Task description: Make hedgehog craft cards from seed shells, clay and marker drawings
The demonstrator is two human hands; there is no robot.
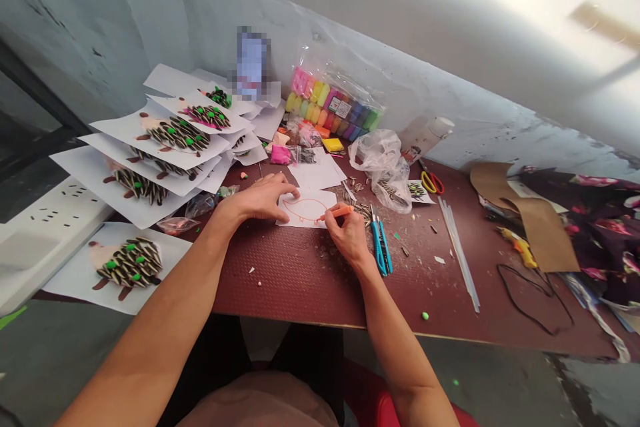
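Observation:
A small white sheet of paper [327, 199] lies on the dark red table in front of me, with an orange outline of an animal-like shape on it. My left hand [270, 195] rests on the sheet's left side, fingers spread. Pinched in my right hand [347, 233] is an orange marker [342, 211], its tip at the lower right of the outline. Just right of that hand lies a teal utility knife [381, 247]. Sunflower seeds [361, 208] are scattered behind it. Another white sheet [316, 170] lies behind the drawing.
Finished seed hedgehogs on paper [175, 133] are stacked at left; one hedgehog sheet [173, 250] lies nearer. Behind are packs of coloured clay [330, 107] and a plastic bag [383, 160]. At right are scissors [433, 182], clear glue sticks [459, 257] and a yellow glue gun [520, 247].

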